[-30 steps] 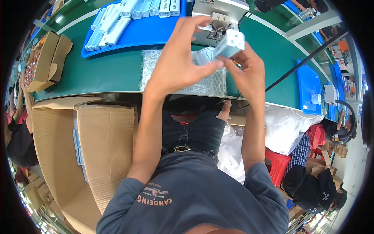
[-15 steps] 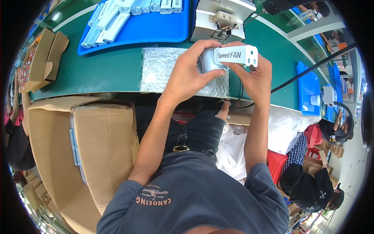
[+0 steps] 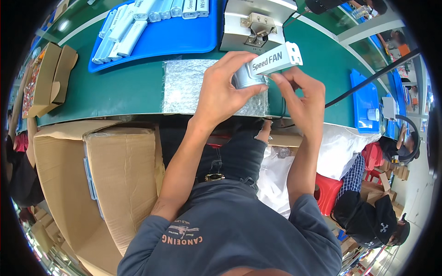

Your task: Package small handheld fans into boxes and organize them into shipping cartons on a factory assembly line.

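A handheld fan (image 3: 268,61) has a white handle with dark lettering and a grey-blue rounded head. My left hand (image 3: 225,85) curls around the head, thumb below and fingers above. The handle points up and right. My right hand (image 3: 301,94) is closed in a pinch under the handle, fingertips at its lower edge near the head. What lies between those fingertips is too small to make out. Beneath the fan, a sheet of bubble wrap (image 3: 184,89) lies on the green tabletop (image 3: 115,92).
A blue tray (image 3: 184,39) with several white fan handles stands at the back left. Behind my hands is a metal fixture (image 3: 235,34). An open cardboard box (image 3: 124,170) sits at my left. A smaller blue tray (image 3: 361,101) and a black cable (image 3: 354,92) are to the right.
The fan's handle has tilted upward at its far end. My right hand has moved from around the handle to a fingertip pinch beneath it. My left hand keeps its hold.
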Motion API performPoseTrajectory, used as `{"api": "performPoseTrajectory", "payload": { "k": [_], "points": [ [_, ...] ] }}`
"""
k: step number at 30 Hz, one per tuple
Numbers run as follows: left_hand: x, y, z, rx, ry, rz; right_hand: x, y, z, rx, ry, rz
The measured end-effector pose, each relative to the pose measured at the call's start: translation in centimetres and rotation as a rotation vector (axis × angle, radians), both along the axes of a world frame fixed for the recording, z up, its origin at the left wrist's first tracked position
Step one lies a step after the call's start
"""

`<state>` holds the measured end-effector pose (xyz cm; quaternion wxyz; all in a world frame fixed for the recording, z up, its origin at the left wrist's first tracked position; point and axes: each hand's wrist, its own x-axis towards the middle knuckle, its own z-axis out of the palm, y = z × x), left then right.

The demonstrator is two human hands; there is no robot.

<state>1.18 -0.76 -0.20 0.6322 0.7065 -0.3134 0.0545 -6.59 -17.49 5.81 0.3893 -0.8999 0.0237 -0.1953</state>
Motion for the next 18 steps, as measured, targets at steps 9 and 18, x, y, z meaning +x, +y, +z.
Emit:
{"api": "performPoseTrajectory", "payload": {
  "k": [9,18],
  "points": [
    [-1.3,2.5,2.4,-0.074,0.230,-0.650,-6.6,-1.6,3.8,0.441,0.166,0.125],
    [-3.1,1.6,5.5,-0.094,0.211,-0.813,-6.5,-5.4,7.2,0.295,0.027,0.256]
  ]
}}
